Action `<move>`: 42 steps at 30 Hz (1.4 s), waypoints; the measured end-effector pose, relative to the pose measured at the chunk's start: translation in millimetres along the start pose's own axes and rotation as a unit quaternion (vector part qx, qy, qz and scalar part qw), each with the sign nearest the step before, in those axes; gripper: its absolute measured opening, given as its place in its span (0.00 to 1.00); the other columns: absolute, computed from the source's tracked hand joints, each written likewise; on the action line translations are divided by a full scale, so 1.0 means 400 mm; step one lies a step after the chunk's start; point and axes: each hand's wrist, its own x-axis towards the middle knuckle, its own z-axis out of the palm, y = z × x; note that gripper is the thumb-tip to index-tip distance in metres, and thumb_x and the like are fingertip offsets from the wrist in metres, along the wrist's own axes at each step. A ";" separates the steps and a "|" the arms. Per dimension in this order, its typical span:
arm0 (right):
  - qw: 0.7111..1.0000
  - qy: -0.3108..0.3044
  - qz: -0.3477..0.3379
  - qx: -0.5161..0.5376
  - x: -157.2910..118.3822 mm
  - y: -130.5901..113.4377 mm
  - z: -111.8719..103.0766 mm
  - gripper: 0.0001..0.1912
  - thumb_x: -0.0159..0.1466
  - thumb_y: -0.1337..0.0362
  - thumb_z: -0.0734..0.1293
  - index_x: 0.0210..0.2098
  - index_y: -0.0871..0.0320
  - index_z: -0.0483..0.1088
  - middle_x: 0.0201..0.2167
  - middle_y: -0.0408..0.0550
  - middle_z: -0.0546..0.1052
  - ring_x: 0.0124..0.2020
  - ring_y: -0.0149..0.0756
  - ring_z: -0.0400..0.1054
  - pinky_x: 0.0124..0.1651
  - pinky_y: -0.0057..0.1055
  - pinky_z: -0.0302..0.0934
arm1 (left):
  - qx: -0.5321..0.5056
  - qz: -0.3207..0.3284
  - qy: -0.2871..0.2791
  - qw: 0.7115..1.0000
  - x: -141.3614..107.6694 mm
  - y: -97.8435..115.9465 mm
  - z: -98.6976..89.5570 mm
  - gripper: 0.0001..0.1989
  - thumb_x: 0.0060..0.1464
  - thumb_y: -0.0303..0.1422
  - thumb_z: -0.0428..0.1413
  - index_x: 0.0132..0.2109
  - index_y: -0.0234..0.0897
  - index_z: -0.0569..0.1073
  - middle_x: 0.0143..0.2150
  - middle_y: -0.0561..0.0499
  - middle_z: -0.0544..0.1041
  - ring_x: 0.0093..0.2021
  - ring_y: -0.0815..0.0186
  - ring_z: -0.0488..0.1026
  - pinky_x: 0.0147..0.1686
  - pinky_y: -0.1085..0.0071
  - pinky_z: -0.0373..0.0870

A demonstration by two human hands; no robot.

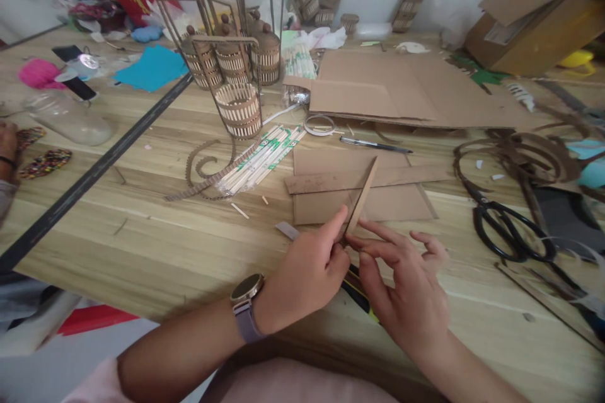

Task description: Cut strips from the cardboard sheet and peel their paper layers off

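My left hand (307, 277), with a watch on its wrist, grips a narrow cardboard strip (363, 195) between thumb and curled fingers. The strip points up and away, slightly to the right. At its near end, my right hand (411, 293) pinches with thumb and fingertips, and its little finger is lifted; the exact spot of the pinch is partly hidden. Below the hands lies a black and yellow tool (357, 293), mostly covered. Just beyond them, a long cardboard strip (326, 181) crosses a flat cardboard piece (312, 206).
Black-handled scissors (513, 233) lie at right beside curled brown strips (543, 157). A pen (375, 144), bundled sticks (265, 160), and a small slatted basket (239, 110) stand or lie farther off. Large cardboard sheets (406, 85) are behind. Another person's hand (7, 145) shows at far left.
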 end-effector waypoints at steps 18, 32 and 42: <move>1.000 0.005 -0.028 0.012 -0.001 -0.010 0.006 0.06 0.70 0.71 0.63 0.39 0.52 0.65 0.39 0.42 0.85 0.44 0.38 0.80 0.63 0.43 0.49 | -0.058 -0.008 0.004 0.998 0.001 -0.001 -0.002 0.33 0.61 0.25 0.47 0.73 0.35 0.54 0.39 0.50 0.81 0.34 0.67 0.74 0.33 0.73 0.69; 0.999 -0.001 -0.019 0.032 -0.005 0.005 0.001 0.08 0.67 0.73 0.61 0.37 0.52 0.62 0.41 0.44 0.85 0.51 0.41 0.78 0.64 0.46 0.49 | -0.066 0.003 -0.009 0.998 0.002 0.010 -0.013 0.31 0.64 0.27 0.46 0.72 0.36 0.54 0.39 0.51 0.81 0.34 0.67 0.75 0.35 0.72 0.70; 0.999 0.017 -0.038 0.029 -0.009 -0.013 0.016 0.09 0.68 0.75 0.62 0.37 0.53 0.62 0.43 0.48 0.85 0.49 0.38 0.79 0.65 0.46 0.50 | -0.144 -0.020 0.024 0.989 0.006 -0.006 0.007 0.31 0.61 0.25 0.48 0.71 0.37 0.56 0.37 0.52 0.80 0.34 0.69 0.76 0.35 0.74 0.71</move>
